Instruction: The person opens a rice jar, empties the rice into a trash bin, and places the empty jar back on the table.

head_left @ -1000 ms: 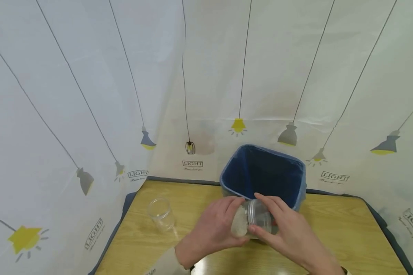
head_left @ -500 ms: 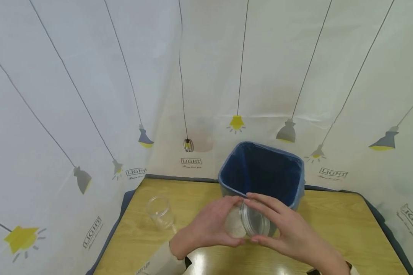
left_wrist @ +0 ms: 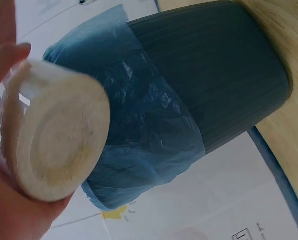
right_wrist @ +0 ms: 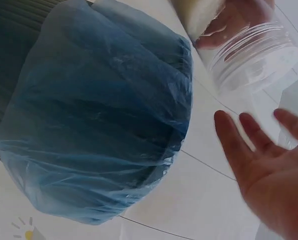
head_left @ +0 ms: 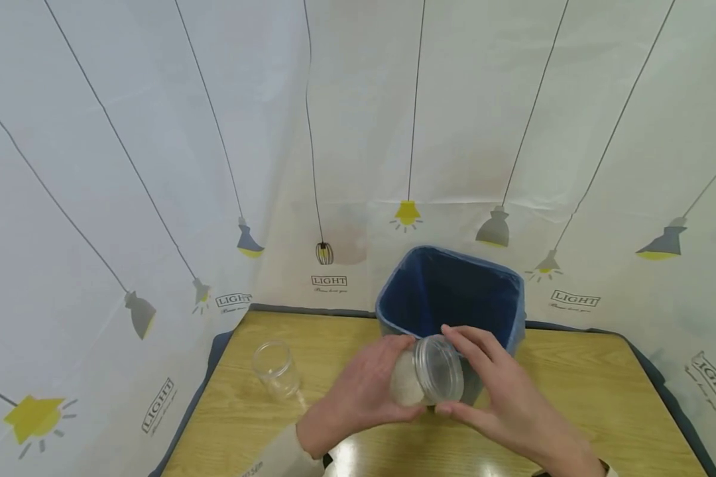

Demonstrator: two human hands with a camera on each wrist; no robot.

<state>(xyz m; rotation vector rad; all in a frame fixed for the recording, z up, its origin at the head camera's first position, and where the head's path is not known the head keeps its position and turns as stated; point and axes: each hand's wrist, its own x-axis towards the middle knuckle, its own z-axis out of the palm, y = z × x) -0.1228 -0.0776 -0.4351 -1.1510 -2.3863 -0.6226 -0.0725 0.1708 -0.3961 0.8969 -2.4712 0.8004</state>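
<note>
My left hand (head_left: 364,384) grips a clear plastic jar (head_left: 438,371) held tilted in the air, in front of a lined bin. Pale, off-white stuff fills the jar's bottom end, seen close up in the left wrist view, where the jar base (left_wrist: 64,140) faces the camera. The jar's clear, ringed screw-top end (right_wrist: 261,55) points toward my right hand (head_left: 507,397). In the right wrist view that hand (right_wrist: 276,175) has its fingers spread, with a gap between fingertips and jar.
The dark bin (left_wrist: 218,75) wears a blue plastic liner (right_wrist: 104,120) and stands at the back of the wooden table (head_left: 585,391). A clear cup (head_left: 280,374) stands at the left. Lamp-printed white sheeting (head_left: 346,132) walls the table's back and sides.
My right hand has shifted on the jar's ringed end and now sits off it with fingers parted. My left hand keeps its grip, and the jar's top has turned slightly toward the camera.
</note>
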